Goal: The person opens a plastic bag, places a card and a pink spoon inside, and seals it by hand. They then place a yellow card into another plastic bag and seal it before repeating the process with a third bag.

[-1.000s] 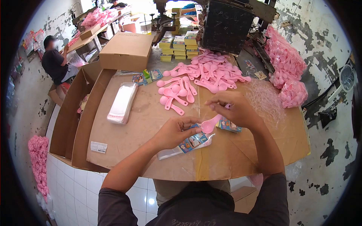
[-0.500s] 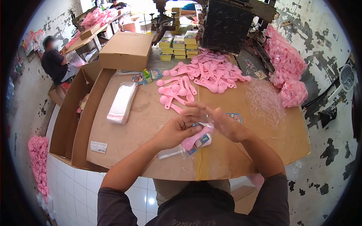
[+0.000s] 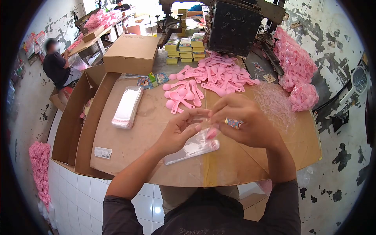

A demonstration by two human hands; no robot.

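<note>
My right hand (image 3: 244, 121) is raised over the cardboard-covered table, fingers pinched around a pink spoon in clear plastic (image 3: 212, 134), mostly hidden and blurred. My left hand (image 3: 182, 131) is just to its left, thumb and fingers apart, with its fingertips close to the right ones. Below both hands lies a stack of clear plastic bags (image 3: 192, 149). A small stack of printed cards (image 3: 234, 123) shows partly behind my right hand. Beyond my hands spreads a pile of pink measuring spoons (image 3: 219, 74).
Another clear bag bundle (image 3: 127, 107) lies left, near a white label (image 3: 102, 152). Open cardboard boxes (image 3: 87, 129) line the left edge. Behind are a closed carton (image 3: 131, 53), card stacks (image 3: 186, 49) and a black machine (image 3: 234, 27). Plastic shreds (image 3: 276, 105) lie right. A seated person (image 3: 56, 66) is far left.
The bagged spoon and card have left the spot above the bag stack, now bared. My right hand has risen with a pink piece; my left fingers have loosened and spread.
</note>
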